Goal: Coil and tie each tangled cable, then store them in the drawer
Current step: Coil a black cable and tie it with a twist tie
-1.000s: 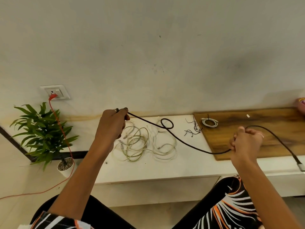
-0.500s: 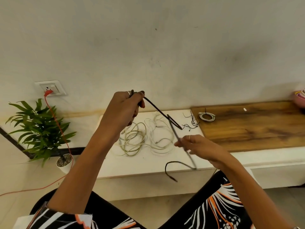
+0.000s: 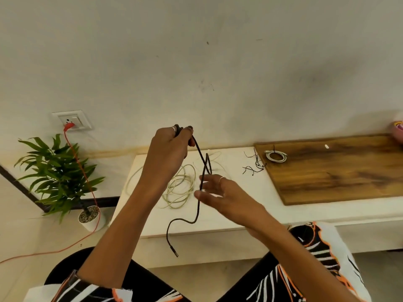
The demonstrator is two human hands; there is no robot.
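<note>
Hands and black cable above a low white shelf, seen from the head camera. Left hand [image 3: 169,149], raised near the wall, has its fingers curled round one end of the black cable [image 3: 201,168], which it grips at the fingertips. From that grip the cable drops to the right, doubles into a narrow loop just above the right hand [image 3: 220,195], then passes down beside the fingers [image 3: 205,178] of that hand. Whether those fingers pinch the cable or only touch it cannot be told; they are spread and nearly straight, with a ring on one. Below the right hand the cable hangs free, curves left, and ends in a small plug [image 3: 175,253] in front of the shelf edge.

White shelf [image 3: 218,223]: a tangle of pale cream cables [image 3: 178,186] lies loose on it, behind and between the two forearms. Further right on the shelf, thin black wires [image 3: 254,165] lie scattered, just beside the left edge of a wooden board [image 3: 340,171]. On the far left corner of the board sits a white cable [image 3: 275,156], wound into a neat coil. A small white piece [image 3: 326,146] lies further right on the board, apart from the coil.

Left of the shelf: a potted plant [image 3: 56,173] in a white pot on the floor, and a wall socket [image 3: 72,120] with a red plug whose orange cord [image 3: 87,192] runs down past the plant and along the floor. A pink object [image 3: 398,130] shows at the far right edge.
</note>
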